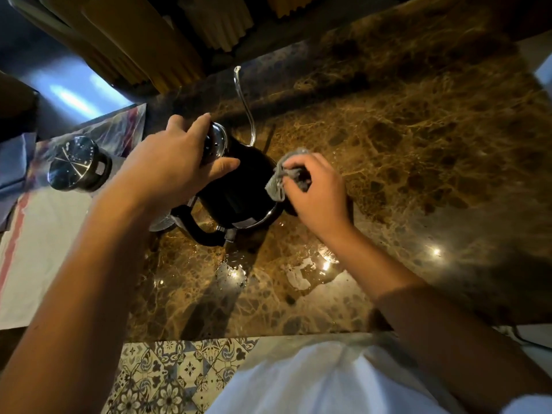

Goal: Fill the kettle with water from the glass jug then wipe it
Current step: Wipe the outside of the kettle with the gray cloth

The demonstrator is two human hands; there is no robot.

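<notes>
A black gooseneck kettle (239,186) stands on the brown marble counter (418,162), its thin silver spout (245,106) pointing away from me and its black handle (194,225) toward me. My left hand (170,162) grips the kettle's top around the lid (216,141). My right hand (316,189) holds a bunched grey cloth (279,182) pressed against the kettle's right side. The glass jug (79,164) with a shiny metal lid stands at the left, apart from both hands.
The jug rests on a white towel with a red stripe (38,240) at the counter's left. Water puddles (236,273) glisten on the marble in front of the kettle. Yellow ribbed objects (167,46) line the far edge. Patterned floor tiles (179,375) show below the counter's near edge.
</notes>
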